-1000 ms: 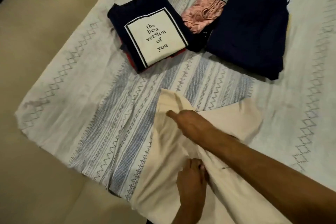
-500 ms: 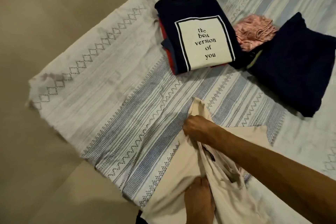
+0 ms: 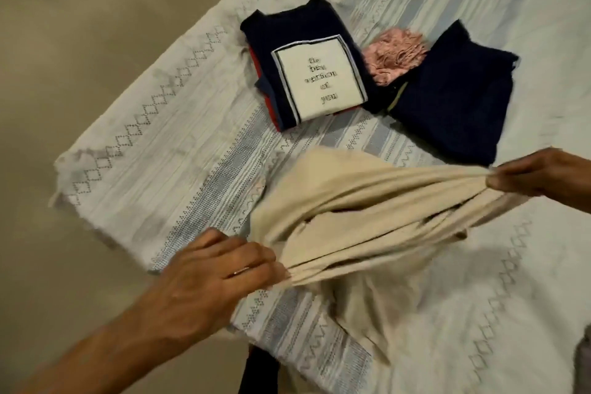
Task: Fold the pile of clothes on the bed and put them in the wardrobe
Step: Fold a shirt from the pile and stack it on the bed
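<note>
Cream cloth (image 3: 367,201) hangs stretched between both hands over the bed (image 3: 160,144), its bunched ends pinched by the left hand (image 3: 220,269) and the right hand (image 3: 540,177). Beyond the right hand lie folded dark clothes (image 3: 454,96). Uneven pulling could twist the fabric and spoil the fold.

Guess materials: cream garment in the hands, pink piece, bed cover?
Cream garment: soft matte knit, likely cotton jersey; it bunches into fine pleats where the left hand and right hand grip it.
Pink piece: thin, crumpled fabric; fibre unclear.
Bed cover: matte woven cotton-like cloth, crinkled, with woven-looking pattern bands.
</note>
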A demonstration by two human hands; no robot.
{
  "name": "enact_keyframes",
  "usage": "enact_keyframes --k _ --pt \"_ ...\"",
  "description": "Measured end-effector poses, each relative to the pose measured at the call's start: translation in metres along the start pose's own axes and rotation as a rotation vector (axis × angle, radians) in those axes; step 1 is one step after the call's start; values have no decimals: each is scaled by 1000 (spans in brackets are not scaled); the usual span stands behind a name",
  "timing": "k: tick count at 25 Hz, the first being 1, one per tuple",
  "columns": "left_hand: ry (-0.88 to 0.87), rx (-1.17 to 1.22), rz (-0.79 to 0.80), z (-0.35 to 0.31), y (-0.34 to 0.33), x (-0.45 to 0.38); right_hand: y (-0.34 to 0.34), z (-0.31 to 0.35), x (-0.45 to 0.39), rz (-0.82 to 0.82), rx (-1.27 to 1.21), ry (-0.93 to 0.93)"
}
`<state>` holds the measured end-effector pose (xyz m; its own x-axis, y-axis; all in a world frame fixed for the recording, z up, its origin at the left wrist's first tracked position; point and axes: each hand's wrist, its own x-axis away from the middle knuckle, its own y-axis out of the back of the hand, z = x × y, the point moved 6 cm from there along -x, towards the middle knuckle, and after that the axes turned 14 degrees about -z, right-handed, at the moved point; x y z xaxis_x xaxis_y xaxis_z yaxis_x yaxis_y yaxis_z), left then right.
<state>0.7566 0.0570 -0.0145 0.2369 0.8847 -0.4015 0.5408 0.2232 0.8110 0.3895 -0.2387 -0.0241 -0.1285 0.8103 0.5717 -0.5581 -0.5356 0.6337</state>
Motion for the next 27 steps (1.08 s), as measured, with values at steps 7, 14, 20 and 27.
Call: enact_keyframes --k 7,14,20,27 --pt "-556 49 407 -110 77 -74 63 -19 140 167 -324 -345" --pt "-663 99 484 -135 86 -123 106 -46 254 -12 -906 -536" --pt "-806 112 504 -136 74 -185 119 -84 289 -213 -1025 -568" --pt "57 796 513 -190 109 -213 110 -149 320 -351 -1210 -697"
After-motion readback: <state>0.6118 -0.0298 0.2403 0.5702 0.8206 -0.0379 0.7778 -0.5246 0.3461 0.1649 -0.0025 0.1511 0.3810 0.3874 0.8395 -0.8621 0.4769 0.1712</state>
